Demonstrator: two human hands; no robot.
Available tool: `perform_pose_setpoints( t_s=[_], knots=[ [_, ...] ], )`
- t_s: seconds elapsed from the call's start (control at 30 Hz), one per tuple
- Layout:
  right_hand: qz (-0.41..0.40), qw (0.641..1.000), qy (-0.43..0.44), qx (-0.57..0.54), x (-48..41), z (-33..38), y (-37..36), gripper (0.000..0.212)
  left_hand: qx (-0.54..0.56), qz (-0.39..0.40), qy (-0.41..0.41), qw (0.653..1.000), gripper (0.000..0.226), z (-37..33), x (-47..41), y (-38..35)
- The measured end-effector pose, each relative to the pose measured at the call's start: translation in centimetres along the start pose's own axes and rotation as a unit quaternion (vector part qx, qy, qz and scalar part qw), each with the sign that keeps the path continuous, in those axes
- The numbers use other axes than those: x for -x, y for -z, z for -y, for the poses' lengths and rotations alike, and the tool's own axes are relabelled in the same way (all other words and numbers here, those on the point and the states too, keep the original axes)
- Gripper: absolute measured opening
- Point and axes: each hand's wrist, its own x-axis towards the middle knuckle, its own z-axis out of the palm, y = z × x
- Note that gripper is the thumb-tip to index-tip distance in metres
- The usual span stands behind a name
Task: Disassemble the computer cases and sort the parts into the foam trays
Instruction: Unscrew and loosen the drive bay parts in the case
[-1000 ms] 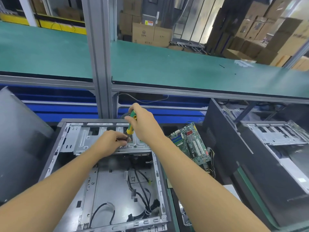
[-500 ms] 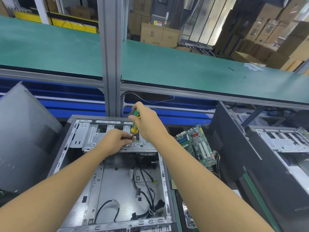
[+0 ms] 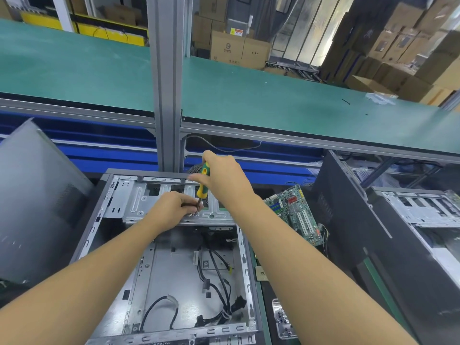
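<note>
There is only one camera. It sits on the person's head and looks forward and down. The open computer case (image 3: pixel 174 265) is very near, in the lower middle of the frame. The green belt (image 3: pixel 249 95) crosses the upper half, farther away. Stacked boxes (image 3: pixel 398 46) are far off, at the upper right.

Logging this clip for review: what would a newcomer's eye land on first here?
At centre, over the open computer case, the right hand grips a green-and-yellow screwdriver while the left hand pinches its shaft near the tip, on the metal drive cage. A loose green motherboard sits just right of the case.
</note>
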Motion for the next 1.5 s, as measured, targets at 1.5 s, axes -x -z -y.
perform_pose_setpoints(
  t_s=[1.5],
  knots=[
    [0.186,0.98,-0.022,0.069,-0.9,2.7,2.5,0.027,0.16,0.009,-0.078,0.984,0.026,-3.6,0.3,2.9]
  ],
)
